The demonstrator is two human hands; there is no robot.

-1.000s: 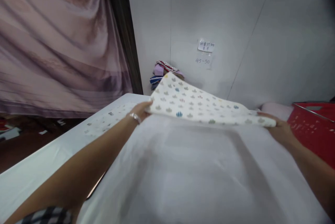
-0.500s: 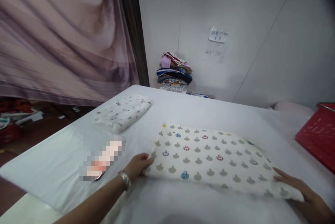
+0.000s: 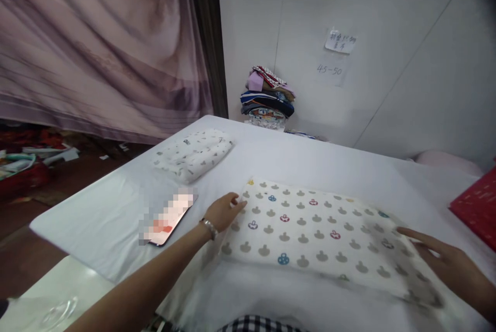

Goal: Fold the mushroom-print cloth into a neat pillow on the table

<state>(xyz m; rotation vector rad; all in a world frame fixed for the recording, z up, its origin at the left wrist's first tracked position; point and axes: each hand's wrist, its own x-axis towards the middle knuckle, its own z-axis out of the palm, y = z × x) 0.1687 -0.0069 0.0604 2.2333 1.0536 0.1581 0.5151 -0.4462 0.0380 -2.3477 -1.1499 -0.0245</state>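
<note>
A folded white cloth (image 3: 294, 221) with grey, blue, red and yellow mushroom-like prints lies flat before me on the white-covered table. My left hand (image 3: 225, 212), with a silver bracelet at the wrist, touches the cloth's left edge; its thumb and fingers are apart. At the opposite side, my right hand (image 3: 442, 257) rests with outstretched fingers at the cloth's right edge, where the near corner looks blurred. Another folded white cloth (image 3: 196, 153) with small dark prints sits farther back on the left.
A phone (image 3: 172, 218) with a blurred-out screen lies left of my left hand. The white tabletop (image 3: 329, 159) reaches back to the wall. Stacked folded fabrics (image 3: 267, 96) stand beyond its far edge. A red basket (image 3: 476, 208) is at the right, a draped curtain (image 3: 96, 47) at the left.
My left hand has loosened its pinch and slid farther up the cloth's left edge. The right hand has moved slightly up its edge. The view has shifted a little.
</note>
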